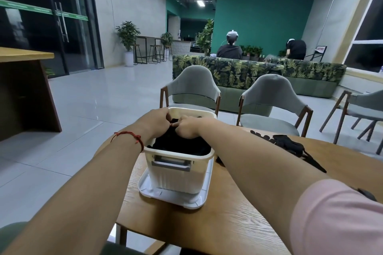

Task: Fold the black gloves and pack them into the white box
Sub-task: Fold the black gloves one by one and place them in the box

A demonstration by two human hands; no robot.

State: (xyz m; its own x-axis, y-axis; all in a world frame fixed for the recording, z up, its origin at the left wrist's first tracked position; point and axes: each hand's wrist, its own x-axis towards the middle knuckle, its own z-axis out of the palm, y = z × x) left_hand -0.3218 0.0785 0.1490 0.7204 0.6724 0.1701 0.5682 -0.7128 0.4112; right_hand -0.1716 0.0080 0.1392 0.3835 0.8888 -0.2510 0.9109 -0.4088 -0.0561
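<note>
Both hands are meeting over the far half of the box (176, 174). The left hand (157, 122) and right hand (187, 127) are lying knuckle to knuckle, fingers curled down into the gloves (180, 145) that are filling the box to near its rim. Each appears to be pinching a fold of the black cloth, though the fingertips are hidden in it. The box is standing on its upturned lid (172, 194) near the left edge of the table (238, 213). Loose gloves (288, 145) are lying unfolded toward the table's far right edge, well apart from the box.

Judgement: packing is underway, and the person is likely tucking a folded pair into the pile.

Handling: the gloves are looking light, soft and limp, so folds will probably be springing open unless pressed flat. They are not fragile and not slippery. Best hold: pinching cuff and finger ends while folding, then gripping the bundle across its middle. The box is looking light and may be sliding on the lid, so pressing straight down is safer.
</note>
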